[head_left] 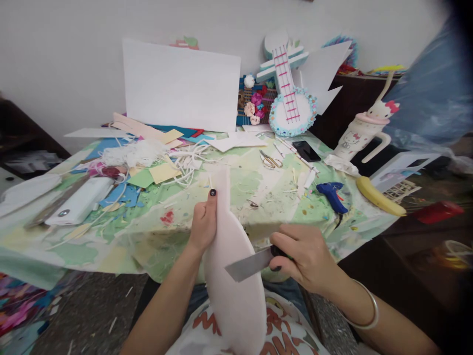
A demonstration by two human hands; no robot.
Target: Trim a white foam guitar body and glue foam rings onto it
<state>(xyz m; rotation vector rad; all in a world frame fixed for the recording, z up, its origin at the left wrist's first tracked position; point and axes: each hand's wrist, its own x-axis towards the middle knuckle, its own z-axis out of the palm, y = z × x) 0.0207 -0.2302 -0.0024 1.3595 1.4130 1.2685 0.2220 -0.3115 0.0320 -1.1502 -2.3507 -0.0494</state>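
Note:
My left hand is closed around the narrow neck of a white foam board cut-out, thumb along its face. The cut-out has a long neck and a wide rounded body that reaches down over my lap. In my right hand is a knife with a broad flat blade and a dark handle, fingers wrapped round it. The blade lies across the upper right part of the rounded body; whether it touches the surface I cannot tell.
A decorated toy guitar and a white board lean on the wall. Scissors, a phone, a blue glue gun, a banana and a tumbler are at the right. Paper scraps and a white power bank-like box lie left.

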